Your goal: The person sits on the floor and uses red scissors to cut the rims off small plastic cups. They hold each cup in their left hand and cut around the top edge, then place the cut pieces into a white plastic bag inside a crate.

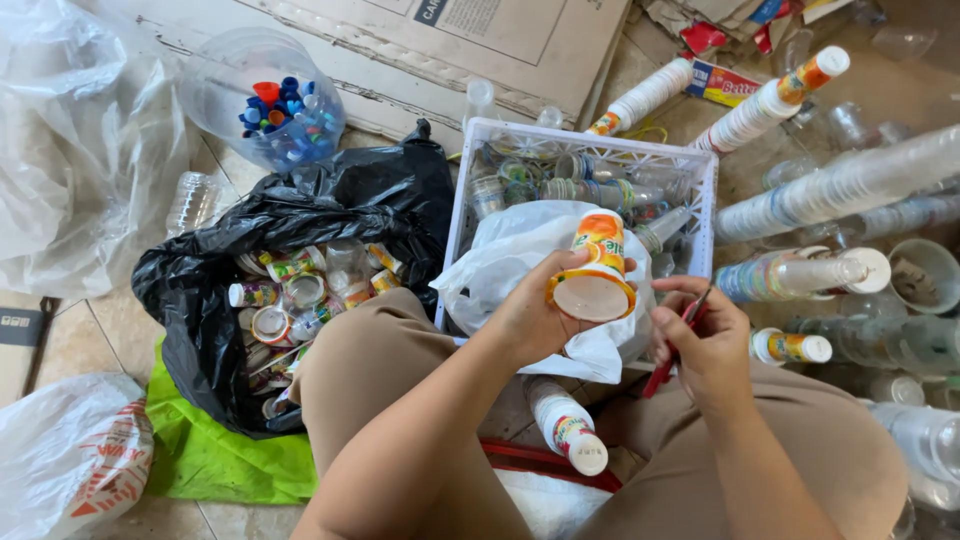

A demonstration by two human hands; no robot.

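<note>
white crate (700, 215) upper centre of frame, black bag (300, 215) of cups at left. orange-labelled cup (596, 270) centre frame, gripped in left hand (530, 318), long axis tilted, base toward camera. right hand (705, 345) just right of cup, closed on red tool (672, 360), apart from cup.

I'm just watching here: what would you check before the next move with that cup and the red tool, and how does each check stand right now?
1. Cup held firmly: ok. The left hand wraps the orange-labelled plastic cup, bottom toward the camera.
2. Tool in hand: ok. The right hand grips a red-handled tool.
3. Tool's working end: cannot tell, the hand hides it.
4. Fingers away from the tool's end: cannot tell, for the same reason.
5. Tool and cup in contact: not ok, a gap shows between them.
6. Containers within reach: ok. The white crate and the black bag of cups sit just ahead.
</note>
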